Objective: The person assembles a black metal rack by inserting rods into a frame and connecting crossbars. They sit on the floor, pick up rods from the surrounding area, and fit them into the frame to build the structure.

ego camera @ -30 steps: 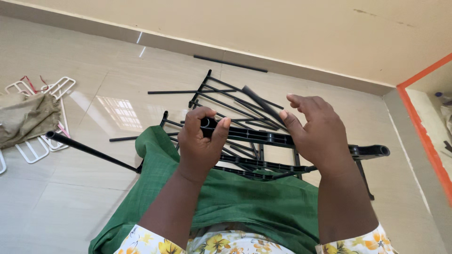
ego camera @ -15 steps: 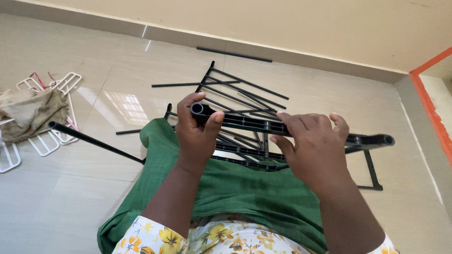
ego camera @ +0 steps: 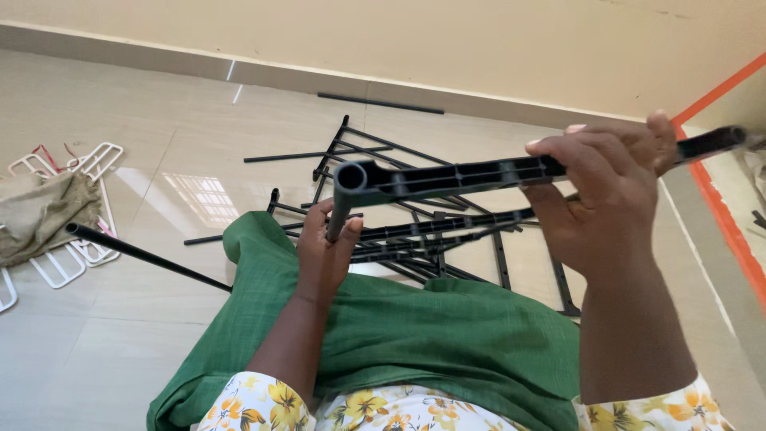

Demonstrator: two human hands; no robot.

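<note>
The black plastic bar (ego camera: 479,174) has been lifted since the earlier frame, from lap level to well above the pile of rods (ego camera: 415,231), with its long axis running left to right and rising slightly toward the right. It is ribbed along its length, with a round socket at its left end, and is gripped near its right end by the right hand (ego camera: 606,191), while a thin black rod (ego camera: 337,214) hanging from the socket is pinched by the left hand (ego camera: 323,255). Open floor (ego camera: 159,160) is left beyond the left hand, whereas the wall (ego camera: 479,48) and an orange edge (ego camera: 718,88) lie close past the right hand.
</note>
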